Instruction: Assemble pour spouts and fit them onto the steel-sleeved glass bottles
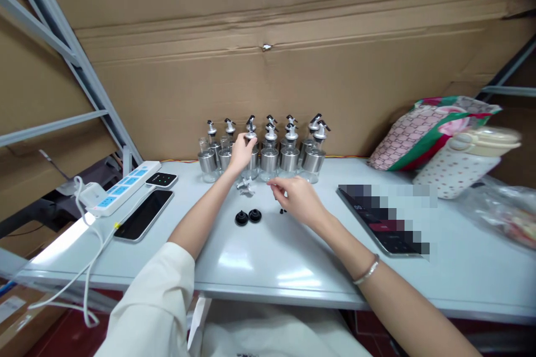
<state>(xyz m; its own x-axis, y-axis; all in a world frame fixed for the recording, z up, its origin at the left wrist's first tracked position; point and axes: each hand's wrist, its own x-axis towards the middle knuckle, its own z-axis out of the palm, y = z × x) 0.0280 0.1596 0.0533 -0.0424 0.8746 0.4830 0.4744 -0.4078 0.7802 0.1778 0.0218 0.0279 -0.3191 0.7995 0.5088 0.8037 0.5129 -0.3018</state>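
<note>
My left hand point(243, 152) is closed on the silver and black pourer top point(250, 127) of a bottle in the row at the back. Several glass and steel bottles point(269, 160) stand there, most with pourer tops; two at the front left point(207, 160) have bare necks. My right hand point(295, 195) hovers over the table with its fingers bent together; what they hold, if anything, is too small to tell. Beside it lie small black pieces point(283, 211). Silver pourer parts point(245, 186) lie below my left hand, and two round black caps point(242, 218) sit nearer the front.
On the left of the table point(259, 284) are a power strip point(125, 187) with white cables, a phone point(144, 215) and a small black device point(161, 179). A tablet point(379, 223), a patterned bag point(419, 134), a dotted bottle point(456, 164) and clear plastic point(498, 209) are at the right.
</note>
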